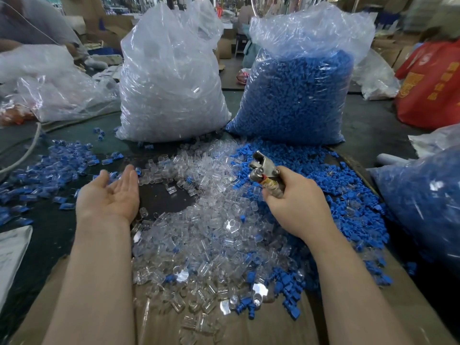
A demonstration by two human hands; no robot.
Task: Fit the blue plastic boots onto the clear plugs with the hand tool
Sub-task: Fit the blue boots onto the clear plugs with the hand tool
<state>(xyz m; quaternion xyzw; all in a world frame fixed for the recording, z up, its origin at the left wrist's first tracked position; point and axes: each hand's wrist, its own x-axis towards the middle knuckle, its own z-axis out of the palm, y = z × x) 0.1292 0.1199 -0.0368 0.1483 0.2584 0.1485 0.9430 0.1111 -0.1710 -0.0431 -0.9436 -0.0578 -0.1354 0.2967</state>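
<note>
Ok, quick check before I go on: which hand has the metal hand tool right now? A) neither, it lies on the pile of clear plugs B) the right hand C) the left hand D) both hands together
B: the right hand grips the metal hand tool by its handles over the loose parts, while the left hand is open, palm up, and holds nothing.
</note>
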